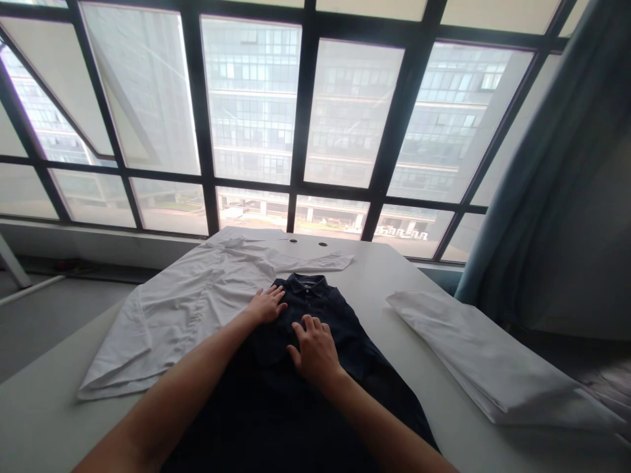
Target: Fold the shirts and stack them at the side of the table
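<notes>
**Two hands flat on a dark shirt**

The dark shirt [315, 368] lies spread on the worktop [39, 427], collar away from the person. The right hand [315, 351] and left hand [267, 305] rest on it open, palms down, gripping nothing. The cloth looks light, soft and limp; shoulders or hem would likely give the best hold. Beside it lie a white shirt [182, 309] and folded white cloth [473, 348]. The collar label is too small to read.

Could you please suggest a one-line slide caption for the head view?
Both hands, left and right, rest flat on a dark shirt on a white table, between white garments.
</notes>
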Tool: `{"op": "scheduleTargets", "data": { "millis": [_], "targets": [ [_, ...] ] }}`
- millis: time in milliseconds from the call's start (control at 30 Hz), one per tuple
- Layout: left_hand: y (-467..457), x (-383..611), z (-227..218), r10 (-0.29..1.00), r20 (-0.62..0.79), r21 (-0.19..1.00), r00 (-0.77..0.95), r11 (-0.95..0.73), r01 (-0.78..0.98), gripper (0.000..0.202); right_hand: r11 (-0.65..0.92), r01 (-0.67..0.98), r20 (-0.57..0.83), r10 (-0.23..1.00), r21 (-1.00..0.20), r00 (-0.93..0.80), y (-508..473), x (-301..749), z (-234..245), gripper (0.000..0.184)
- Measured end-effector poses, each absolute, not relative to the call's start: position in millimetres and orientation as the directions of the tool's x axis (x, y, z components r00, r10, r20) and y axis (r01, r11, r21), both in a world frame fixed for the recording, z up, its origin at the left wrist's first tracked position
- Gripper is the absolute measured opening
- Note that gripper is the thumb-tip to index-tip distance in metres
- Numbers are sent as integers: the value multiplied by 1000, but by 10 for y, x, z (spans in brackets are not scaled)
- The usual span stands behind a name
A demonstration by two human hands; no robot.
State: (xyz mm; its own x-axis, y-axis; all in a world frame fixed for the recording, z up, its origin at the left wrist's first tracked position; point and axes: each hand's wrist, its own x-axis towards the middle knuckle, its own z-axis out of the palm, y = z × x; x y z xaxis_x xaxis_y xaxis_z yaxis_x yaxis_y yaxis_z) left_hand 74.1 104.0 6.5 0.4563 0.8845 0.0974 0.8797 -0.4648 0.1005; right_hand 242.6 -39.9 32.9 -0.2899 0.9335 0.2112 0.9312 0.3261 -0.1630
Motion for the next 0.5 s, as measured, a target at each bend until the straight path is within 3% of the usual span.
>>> {"op": "scheduleTargets", "data": {
  "millis": [200, 400, 500],
  "targets": [
    [1156, 701, -162, 914, 69, 134, 400, -406, 904, 58, 326, 920, 47, 945, -220, -323, -507, 2518, 35, 56],
    [1030, 683, -80, 906, 101, 116, 411, -421, 900, 59, 369, 914, 134, 927, -171, -350, -549, 2632, 66, 62],
    [760, 513, -91, 832, 179, 113, 525, -547, 829, 62, 262, 954, 184, 955, -145, -234, -455, 2871, 150, 63]
  ]
}}
